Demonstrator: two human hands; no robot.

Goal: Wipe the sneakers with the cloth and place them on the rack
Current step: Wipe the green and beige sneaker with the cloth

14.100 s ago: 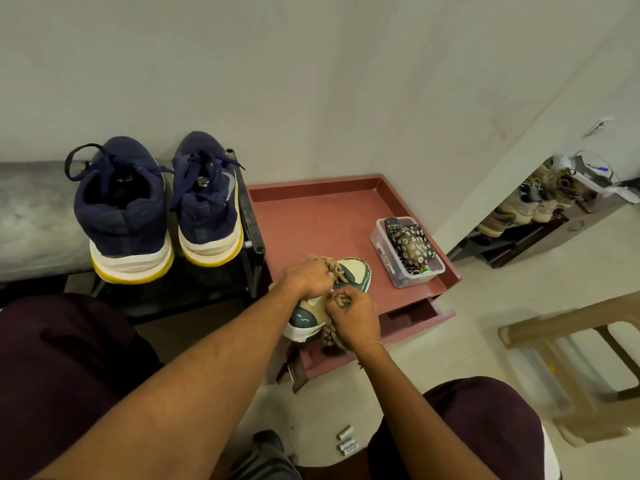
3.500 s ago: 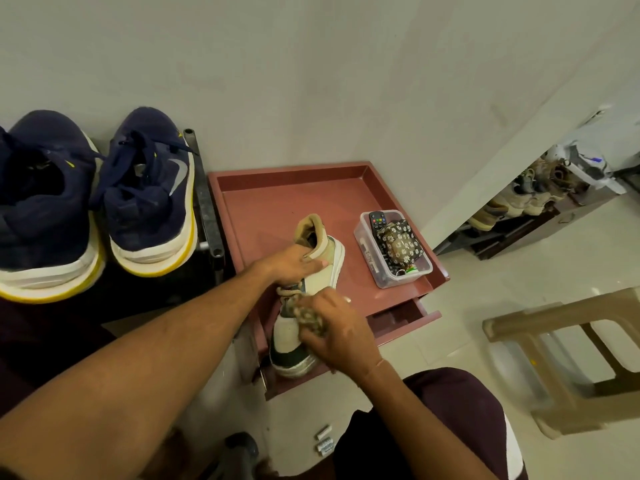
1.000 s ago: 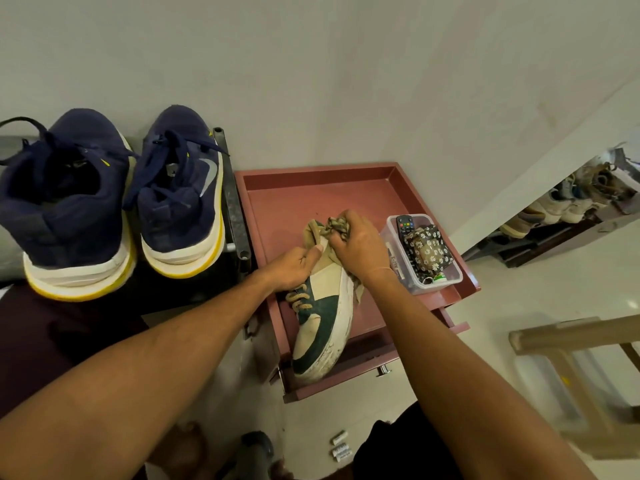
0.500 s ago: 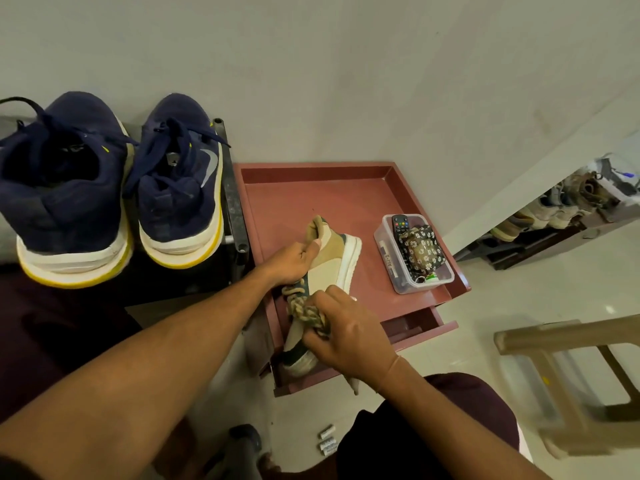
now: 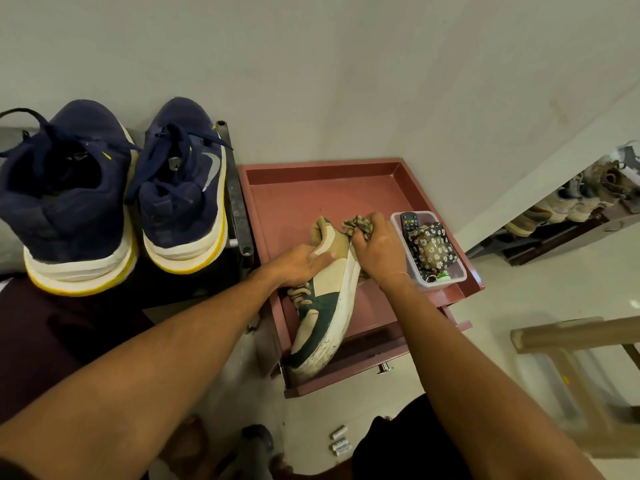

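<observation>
Nearest the camera, on the floor below the front edge of the red worktop (image 5: 311, 188), lay three small batteries (image 5: 339, 441), btwn the person's knees. Just above them the worktop's drawer (image 5: 374, 351) stood pulled out.

The green-and-beige sneaker (image 5: 325, 306) lay tilted on its side over the worktop's front-left part. Its toe hung out over the drawer toward the camera, its heel pointed in toward the worktop's middle, and its dirty white sole edge faced right. The left hand (image 5: 301, 265) gripped the sneaker near the collar, fingers curled over the upper & thumb flat on the beige side panel. The right hand (image 5: 377, 244) was closed round a bunched patterned cloth (image 5: 356, 224), holding it against the sole edge by the heel. Some cloth stuck out past the knuckles.

On the worktop's right side, just beside the right hand, sat a clear plastic box (image 5: 446, 280) w/ a remote (image 5: 409, 220) & a floral pouch (image 5: 433, 249) in it.

Just left of the worktop, a black rack (image 5: 237, 202) carried two navy sneakers (image 5: 69, 202) side by side, heels toward the camera, w/ white soles trimmed in yellow.

Right of the worktop stood a beige plastic stool (image 5: 571, 334), blurred. Beyond it, further right, a low shelf (image 5: 540, 244) held several shoes, too small for detail.

Behind the worktop rose a plain pale wall (image 5: 346, 64).
</observation>
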